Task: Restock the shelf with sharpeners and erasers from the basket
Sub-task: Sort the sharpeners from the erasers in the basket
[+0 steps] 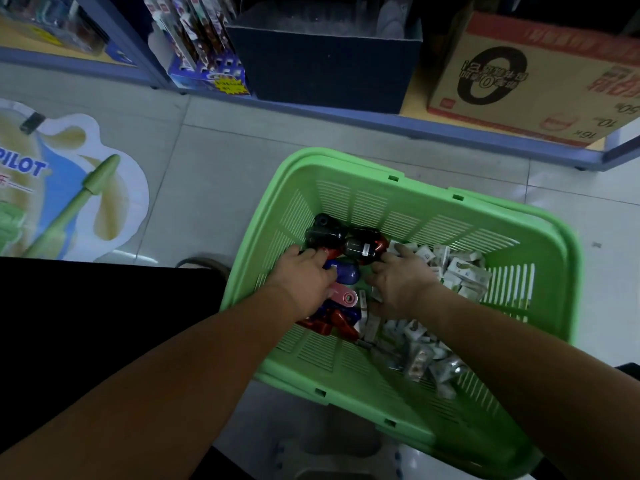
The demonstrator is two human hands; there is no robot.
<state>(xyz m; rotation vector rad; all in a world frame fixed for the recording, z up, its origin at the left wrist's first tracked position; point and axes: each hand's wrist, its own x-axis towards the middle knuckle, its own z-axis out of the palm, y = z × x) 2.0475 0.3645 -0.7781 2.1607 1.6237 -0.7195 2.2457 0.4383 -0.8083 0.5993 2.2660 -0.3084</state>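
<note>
Pale tiled shop floor (207, 161) under a blue-edged bottom shelf (346, 114); on that shelf a dark open-topped box (325, 64), a brown cardboard carton (519, 81) and a rack of carded pens (204, 46); at left, stuck to the tiles, a large printed pen-brand sticker (69, 185). Near the shelf, standing on the floor, a light green slatted plastic basket (346, 157); holds plastic sharpeners in its left half and a heap of small white wrapped erasers (464, 271) in its right half and near corner. At the far end of the sharpeners a black barrel-shaped sharpener (323, 233); just beside it a black-and-red sharpener (363, 245); nearer, a dark blue sharpener (346, 271), a pink sharpener (343, 296) and a red sharpener (341, 323). Both bare forearms reach into the basket from the near side; left hand (304, 277) palm down on the sharpeners, thumb toward the black barrel-shaped sharpener, fingers bent down over the dark blue sharpener; cannot tell whether gripping it. Just beside, right hand (398, 282) palm down where sharpeners meet erasers; forefinger stretched out beside the black-and-red sharpener, other fingers bent; cannot tell whether holding anything. Hands close but apart.
</note>
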